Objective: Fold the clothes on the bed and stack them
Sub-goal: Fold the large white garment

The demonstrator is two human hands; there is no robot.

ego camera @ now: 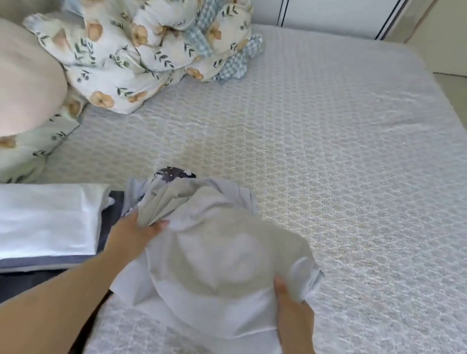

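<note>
Left hand point(134, 233) grip and right hand point(294, 308) grip both clench crumpled pale grey cloth garment point(226, 252) over white quilted bed point(345, 167); folded white stack point(24, 218) beside.

The pale garment point(217, 251) bunched at the near middle of the mattress point(359, 168) serves as landmark; beyond it and to its right the quilted surface lies bare as far as the wall and the far edge, giving open passage; just left of the garment a stack of folded clothes point(24, 218), white over dark, blocks the way, its edge touching the garment; beyond and left of the garment, well apart, a heaped floral duvet point(143, 42) and a beige pillow point(12, 79) fill that corner; both hands grip the garment's sides.
</note>
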